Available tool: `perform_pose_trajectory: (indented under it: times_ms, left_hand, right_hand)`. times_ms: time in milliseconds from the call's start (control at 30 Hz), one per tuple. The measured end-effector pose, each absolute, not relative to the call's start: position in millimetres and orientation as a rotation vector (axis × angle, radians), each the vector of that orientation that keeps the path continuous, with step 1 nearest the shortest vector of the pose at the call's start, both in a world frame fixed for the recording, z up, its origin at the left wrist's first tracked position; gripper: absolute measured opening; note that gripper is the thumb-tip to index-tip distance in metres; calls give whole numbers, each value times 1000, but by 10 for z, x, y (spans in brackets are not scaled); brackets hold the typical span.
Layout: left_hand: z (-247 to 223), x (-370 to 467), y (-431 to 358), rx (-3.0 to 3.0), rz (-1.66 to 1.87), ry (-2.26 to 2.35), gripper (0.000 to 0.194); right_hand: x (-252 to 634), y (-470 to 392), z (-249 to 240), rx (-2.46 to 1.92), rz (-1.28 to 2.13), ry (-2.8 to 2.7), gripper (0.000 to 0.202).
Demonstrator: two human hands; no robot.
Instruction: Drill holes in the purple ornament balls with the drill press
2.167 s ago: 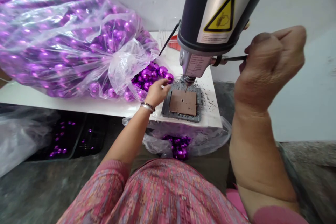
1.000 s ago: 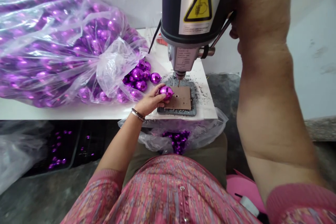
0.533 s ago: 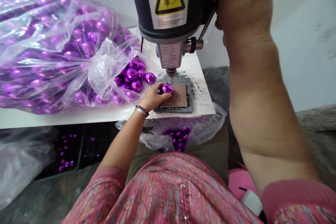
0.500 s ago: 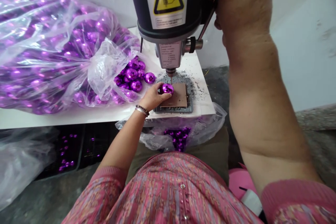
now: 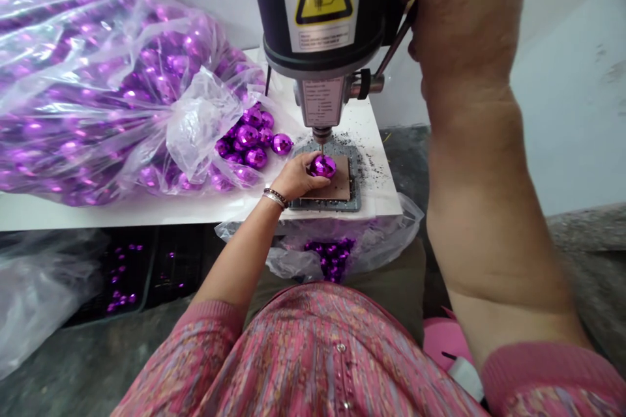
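My left hand [image 5: 299, 176] pinches a shiny purple faceted ball [image 5: 323, 167] between thumb and fingers. The ball rests on a brown board [image 5: 337, 187] that lies on the grey base [image 5: 355, 199] of a drill press [image 5: 320, 58]. Directly above the ball is the thin drill bit [image 5: 322, 148]; whether the tip touches it I cannot tell. At the upper right, my right hand [image 5: 464, 6] is closed around the feed lever [image 5: 395, 45] of the press, its fingers mostly hidden and cut off by the frame.
A large clear plastic bag [image 5: 98, 98] of purple balls lies on the white table [image 5: 147, 214], several balls [image 5: 249, 135] spilling from its mouth. Dark shavings surround the base. Below the table edge, an open plastic bag [image 5: 288, 260] holds more balls. Crates [image 5: 147, 267] stand underneath.
My left hand has moved the ball slightly right, under the drill bit. The right hand stays on the lever, and the whole view has shifted a little.
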State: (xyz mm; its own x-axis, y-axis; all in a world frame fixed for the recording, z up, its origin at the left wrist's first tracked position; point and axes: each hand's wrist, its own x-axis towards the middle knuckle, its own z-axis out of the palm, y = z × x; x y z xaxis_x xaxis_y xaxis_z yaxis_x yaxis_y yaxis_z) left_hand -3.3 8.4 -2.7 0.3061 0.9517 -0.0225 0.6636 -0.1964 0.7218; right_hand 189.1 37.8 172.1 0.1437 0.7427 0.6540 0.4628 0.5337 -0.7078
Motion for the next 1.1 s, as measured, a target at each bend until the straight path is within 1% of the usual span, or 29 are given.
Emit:
perform_pose_trajectory:
  times_ms: [67,167,300,400,533,633,833,967,1100]
  left_hand:
    - [-30,-27,66,1943,609,1444,40]
    - [-38,-18,54,1940,626,1449,35]
    - [-68,-23,64,1929,641,1428,41]
    - [-91,-29,69,1921,650,1418,48]
    - [-111,-40,69,1926,647,1397,51]
    - [-129,-60,74,1949,633,1373,51]
    - [-181,-92,86,1964,635,1385,61]
    - [-195,-87,83,1971,625,1377,60]
    - [-199,-83,80,1961,627,1382,61]
  right_hand:
    - [1824,231,1673,-1160,229,-1397,28]
    - [1791,-27,1455,-1011,64,-1442,29]
    - [1853,-285,1053,-961,-111,-1521,19]
    - [1890,-343,846,-945,-211,-1544,11]
    - [1891,-316,725,-910,-314,-1541,19]
    - [1881,-295,663,-891,-344,-1524,22]
    - [1841,-258,527,-862,-358,-1442,24]
    - [1817,-228,428,-845,-347,-1390,22]
    - [1799,-224,270,-828,-337,-1391,27]
